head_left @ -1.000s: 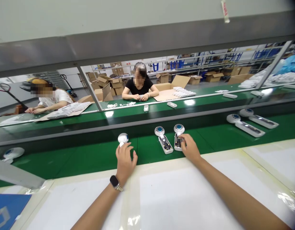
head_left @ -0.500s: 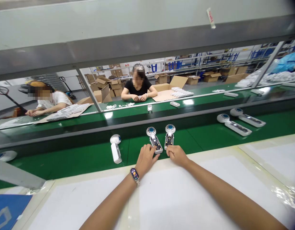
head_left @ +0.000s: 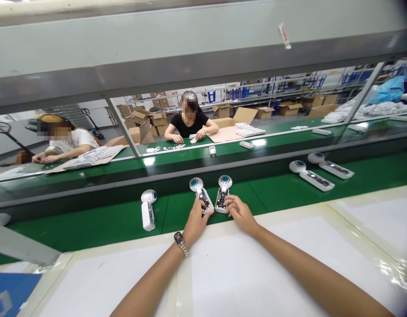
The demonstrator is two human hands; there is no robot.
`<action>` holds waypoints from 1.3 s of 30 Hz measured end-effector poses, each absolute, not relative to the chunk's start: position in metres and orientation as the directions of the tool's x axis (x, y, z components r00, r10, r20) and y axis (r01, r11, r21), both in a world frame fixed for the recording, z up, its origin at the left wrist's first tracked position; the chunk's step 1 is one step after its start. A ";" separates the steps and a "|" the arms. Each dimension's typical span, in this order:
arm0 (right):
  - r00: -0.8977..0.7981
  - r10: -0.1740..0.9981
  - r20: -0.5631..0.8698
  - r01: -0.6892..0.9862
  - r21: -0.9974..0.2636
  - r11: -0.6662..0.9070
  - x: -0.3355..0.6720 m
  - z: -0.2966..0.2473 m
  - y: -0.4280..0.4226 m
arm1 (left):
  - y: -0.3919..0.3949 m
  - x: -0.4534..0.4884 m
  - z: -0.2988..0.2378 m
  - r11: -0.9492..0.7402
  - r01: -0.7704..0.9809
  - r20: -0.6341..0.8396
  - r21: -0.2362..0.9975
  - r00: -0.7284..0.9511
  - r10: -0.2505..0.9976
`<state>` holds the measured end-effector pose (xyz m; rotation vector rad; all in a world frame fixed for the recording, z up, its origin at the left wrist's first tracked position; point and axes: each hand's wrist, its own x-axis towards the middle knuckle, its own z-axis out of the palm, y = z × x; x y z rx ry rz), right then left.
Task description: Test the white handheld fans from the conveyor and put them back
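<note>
A white handheld device with a round, blue-centred head lies on the green conveyor, its body uncovered to show a dark circuit board. My left hand grips its lower end between the thumb and fingers. Just right of it lies a matching device, also with its circuit board exposed. My right hand is at that device's right edge, fingers loosely bent and apart; whether the fingertips touch it is hard to tell.
Another white device lies to the left, and two open-bodied devices lie farther right on the conveyor. A white-topped bench runs along the front. Beyond a metal rail, a co-worker handles white parts. A blue box is at lower left.
The devices on the near conveyor have shifted left, and my left hand has moved left with its device. My right hand's fingers have loosened from the lower end of the other device.
</note>
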<state>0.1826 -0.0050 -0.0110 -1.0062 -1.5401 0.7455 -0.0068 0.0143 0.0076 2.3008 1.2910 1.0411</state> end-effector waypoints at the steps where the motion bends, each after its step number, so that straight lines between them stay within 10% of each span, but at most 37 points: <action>1: -0.007 0.926 0.377 0.081 -0.923 0.376 0.179 -0.012 -0.005 | 0.013 -0.006 0.007 -0.583 0.602 0.478 0.545 0.347 0.807; 9: 0.018 0.991 0.131 -0.258 -0.957 0.131 0.174 -0.003 -0.011 | -0.010 0.009 0.013 -0.952 0.297 0.557 0.077 0.779 0.288; 18: -0.150 0.985 -0.090 -0.500 -0.852 -0.154 0.162 0.006 -0.024 | -0.009 0.006 0.016 -0.887 0.397 0.578 0.235 0.677 0.456; 39: -0.291 0.953 -0.082 -0.455 -0.865 -0.213 0.163 0.009 -0.030 | 0.002 0.000 0.009 -0.732 0.563 0.570 0.383 0.480 0.667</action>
